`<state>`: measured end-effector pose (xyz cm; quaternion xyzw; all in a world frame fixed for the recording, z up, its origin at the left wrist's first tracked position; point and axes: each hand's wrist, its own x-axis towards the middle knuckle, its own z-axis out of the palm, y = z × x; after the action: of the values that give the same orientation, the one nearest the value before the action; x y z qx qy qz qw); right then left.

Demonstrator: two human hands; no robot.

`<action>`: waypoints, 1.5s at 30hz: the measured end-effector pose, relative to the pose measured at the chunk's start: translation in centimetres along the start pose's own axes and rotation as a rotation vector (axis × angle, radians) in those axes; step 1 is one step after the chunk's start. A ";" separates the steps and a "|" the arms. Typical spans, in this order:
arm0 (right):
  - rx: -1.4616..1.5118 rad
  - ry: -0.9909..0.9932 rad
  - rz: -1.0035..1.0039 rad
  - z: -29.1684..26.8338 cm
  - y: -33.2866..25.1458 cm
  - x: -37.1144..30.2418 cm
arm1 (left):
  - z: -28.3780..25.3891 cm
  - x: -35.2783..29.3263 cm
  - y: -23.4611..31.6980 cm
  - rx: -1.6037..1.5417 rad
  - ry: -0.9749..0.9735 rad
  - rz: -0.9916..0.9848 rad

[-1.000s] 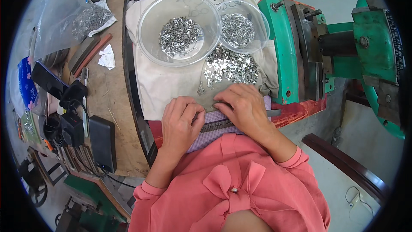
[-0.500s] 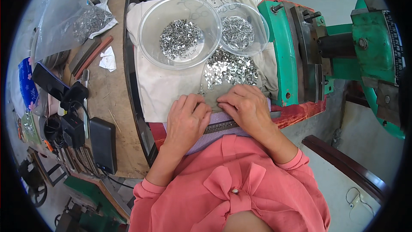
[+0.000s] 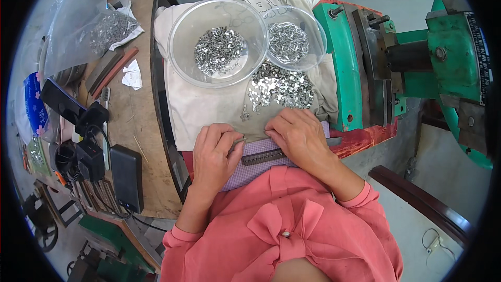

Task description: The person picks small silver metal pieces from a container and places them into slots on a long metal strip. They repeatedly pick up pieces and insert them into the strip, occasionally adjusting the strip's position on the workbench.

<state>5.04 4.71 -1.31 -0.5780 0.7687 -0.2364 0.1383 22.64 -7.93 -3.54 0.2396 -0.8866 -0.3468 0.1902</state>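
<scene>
My left hand [image 3: 213, 151] is closed, thumb and fingertips pinched together above the cloth; whatever it holds is too small to make out. Across from it, my right hand [image 3: 298, 134] is also pinched, its fingertips near the front of a pile of small shiny metal pieces [image 3: 279, 87]. Between the hands and my body, a dark notched metal strip [image 3: 262, 156] lies on purple checked cloth [image 3: 236, 178], its right end partly covered by my right hand. A few loose bits [image 3: 245, 115] lie left of the pile.
Behind the pile stand a large clear tub [image 3: 180, 65] of small metal pieces and a smaller clear tub [image 3: 317, 31] of pin-like pieces. A green machine [image 3: 350, 78] borders the right. At left, a wooden table [image 3: 151, 188] carries a phone [image 3: 58, 96], a black power bank [image 3: 127, 177] and a plastic bag [image 3: 73, 21].
My left hand has moved left and slightly toward me, away from the right hand. The right hand has shifted slightly toward me, and more of the notched strip shows.
</scene>
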 end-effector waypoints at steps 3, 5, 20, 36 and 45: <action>-0.059 -0.043 -0.009 -0.2 -0.3 0.2 | 0.1 0.2 0.1 0.027 -0.025 0.000; -0.077 -0.065 -0.024 -0.3 -0.5 0.3 | 0.1 0.2 0.1 0.037 -0.032 0.000; -0.265 -0.265 -0.395 -0.7 -0.8 0.4 | -0.2 0.1 0.4 0.093 -0.046 0.023; -0.284 0.309 -0.169 -6.2 4.4 7.1 | -0.9 4.3 3.3 0.021 0.073 0.130; -0.044 0.292 -0.021 -5.0 2.6 -1.1 | 2.3 12.4 4.7 0.109 0.214 0.371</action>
<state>0.79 7.40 1.48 -0.5482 0.7798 -0.3023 0.0098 10.06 -10.65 0.32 0.1176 -0.9077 -0.2303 0.3304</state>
